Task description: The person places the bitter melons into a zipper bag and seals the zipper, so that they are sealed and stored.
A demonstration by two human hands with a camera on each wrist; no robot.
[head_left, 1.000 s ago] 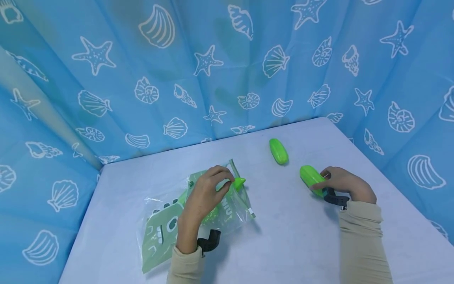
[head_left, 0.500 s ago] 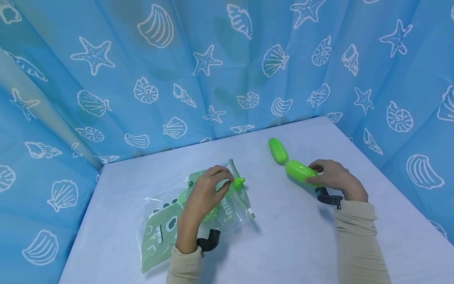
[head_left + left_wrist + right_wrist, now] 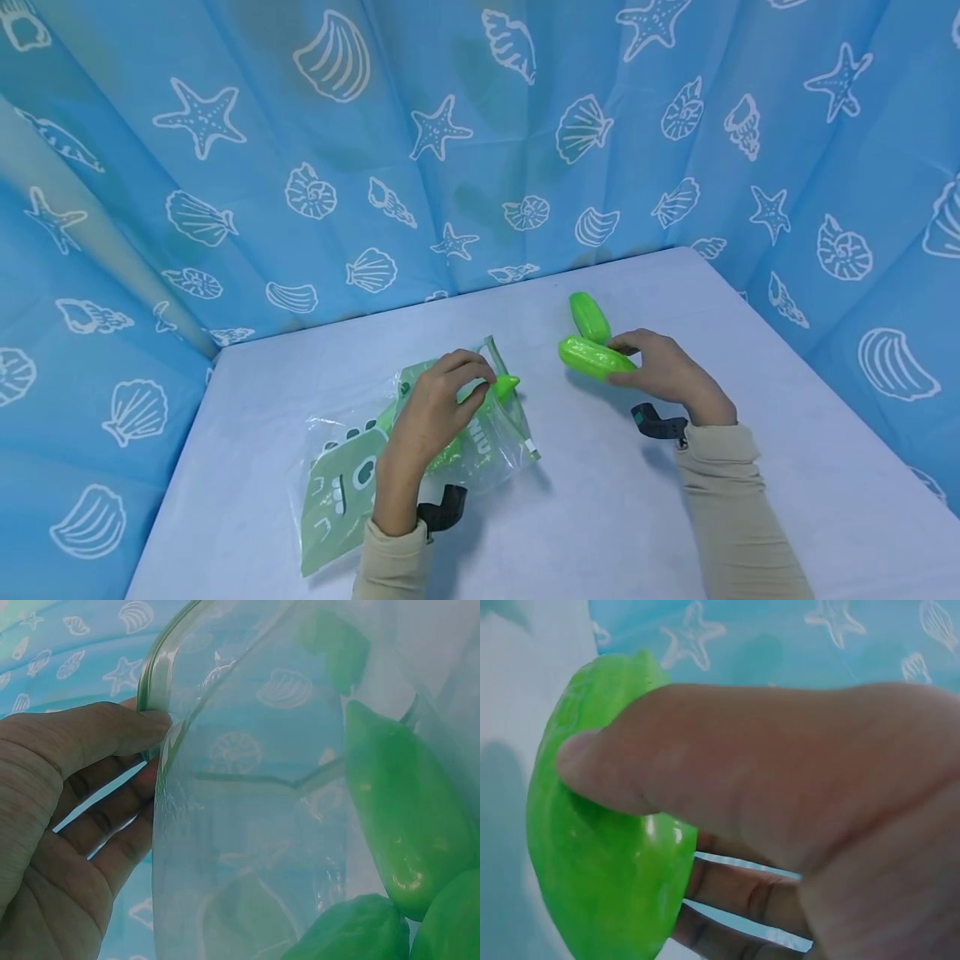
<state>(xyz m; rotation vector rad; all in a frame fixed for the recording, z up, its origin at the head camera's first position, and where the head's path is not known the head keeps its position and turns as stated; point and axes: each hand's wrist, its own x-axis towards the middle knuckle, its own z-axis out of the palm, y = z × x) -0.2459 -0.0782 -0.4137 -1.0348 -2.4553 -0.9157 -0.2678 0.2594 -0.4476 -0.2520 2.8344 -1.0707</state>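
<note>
My left hand [image 3: 429, 412] pinches the rim of a clear zip bag [image 3: 337, 508] printed with a green monster face. In the left wrist view, the thumb lies on the zip edge [image 3: 154, 690]. Through the plastic show several glossy green toy pieces, one pointed [image 3: 409, 817]. My right hand [image 3: 667, 375] grips a ribbed green toy cucumber [image 3: 591, 358] between thumb and fingers, to the right of the bag. Its thumb presses on the cucumber's side in the right wrist view. Just behind it lies another green toy cucumber [image 3: 588, 313], its near end close to the held one.
A white cloth-covered table [image 3: 600, 517] bears everything. Blue curtains [image 3: 480, 150] with white shells and starfish stand along its back and sides. A white zip slider [image 3: 532, 450] sits at the bag's near right corner.
My right hand has carried the toy cucumber leftward, toward the bag, and its long side has turned more crosswise. My left hand and the bag have stayed put.
</note>
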